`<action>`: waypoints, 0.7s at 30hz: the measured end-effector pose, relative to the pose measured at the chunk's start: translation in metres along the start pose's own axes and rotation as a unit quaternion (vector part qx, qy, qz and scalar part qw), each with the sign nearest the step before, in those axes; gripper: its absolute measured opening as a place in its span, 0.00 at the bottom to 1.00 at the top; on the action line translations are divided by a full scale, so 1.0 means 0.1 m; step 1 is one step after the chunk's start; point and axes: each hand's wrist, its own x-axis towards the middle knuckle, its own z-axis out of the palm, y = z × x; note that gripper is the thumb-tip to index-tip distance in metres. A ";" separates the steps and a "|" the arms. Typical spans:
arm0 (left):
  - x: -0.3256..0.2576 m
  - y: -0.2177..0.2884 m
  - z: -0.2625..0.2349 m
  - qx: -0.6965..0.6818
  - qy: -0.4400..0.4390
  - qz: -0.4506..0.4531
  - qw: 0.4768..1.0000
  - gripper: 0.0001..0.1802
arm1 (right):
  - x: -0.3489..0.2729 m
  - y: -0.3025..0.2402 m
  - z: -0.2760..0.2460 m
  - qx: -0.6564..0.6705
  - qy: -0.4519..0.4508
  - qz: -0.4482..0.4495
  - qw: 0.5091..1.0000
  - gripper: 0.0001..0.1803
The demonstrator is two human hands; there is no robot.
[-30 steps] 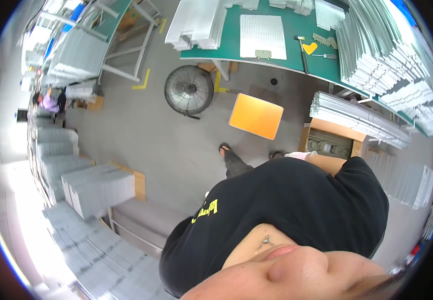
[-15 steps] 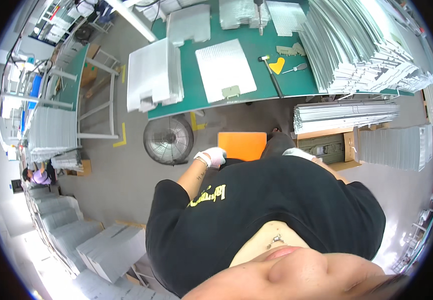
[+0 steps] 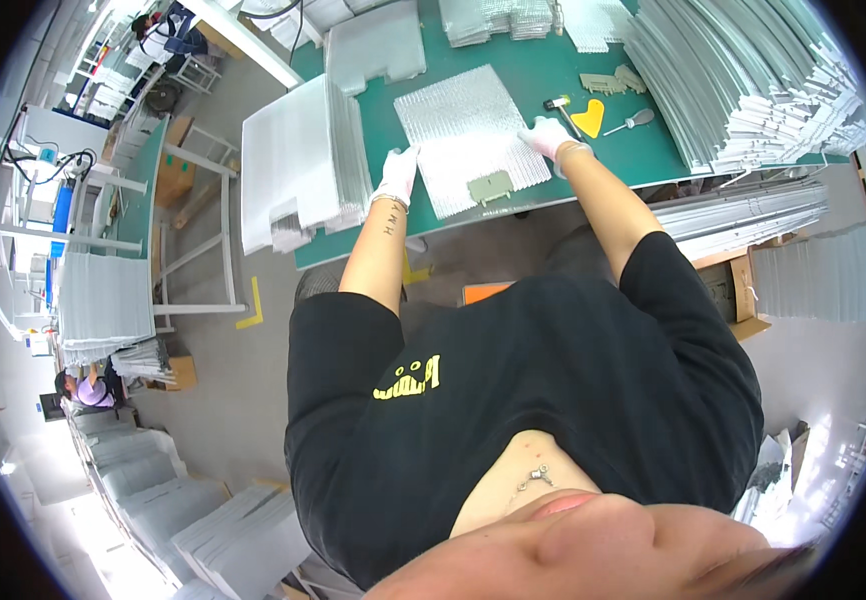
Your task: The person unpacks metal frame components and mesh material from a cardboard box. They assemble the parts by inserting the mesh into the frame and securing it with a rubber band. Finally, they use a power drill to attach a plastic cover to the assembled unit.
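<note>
**Both gloved hands on one mesh sheet at the green tabletop**

Half a second earlier only one gloved hand showed, hanging low in front of the black shirt, and the tabletop lay far off; by this moment both arms had reached out and the bench had come much closer in the view.

One silvery mesh sheet (image 3: 471, 135), rectangular with a fine gridded texture, lay flat on the green tabletop (image 3: 523, 75). The left hand (image 3: 396, 175), in a white glove, rested on the sheet's left edge with its fingers laid flat along it, not visibly closed round anything. The right hand (image 3: 551, 135), also white-gloved, pressed on the sheet's right edge; whether its fingers gripped the edge or merely lay on it could not be told.

One small grey-green flat plate (image 3: 490, 187) sat on the near part of the sheet. Right of the sheet lay one yellow plastic scraper (image 3: 589, 118), one small hammer with a black head (image 3: 556, 105) just beside the right hand, and one screwdriver-like tool (image 3: 631, 121). Left of the sheet stood one thick stack of white panels (image 3: 298, 160), overhanging the tabletop's edge. Right of it, beyond the tools, a tall slanted heap of long pale metal strips (image 3: 743, 80) filled the corner. Beyond the sheet lay further mesh pieces (image 3: 378, 45).
</note>
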 end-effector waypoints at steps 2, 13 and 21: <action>0.25 -0.05 -0.09 -0.113 -0.107 -0.019 0.988 0.29 | 0.12 -0.19 0.12 -0.024 -0.003 -0.006 1.000 0.38; -0.31 -0.13 0.32 0.407 0.151 0.381 0.816 0.35 | -0.73 0.46 0.34 0.036 0.345 -0.207 0.915 0.28; -1.47 -0.72 1.04 0.273 -0.229 0.637 0.684 0.20 | -2.23 3.17 0.57 -0.088 0.609 0.390 0.685 0.34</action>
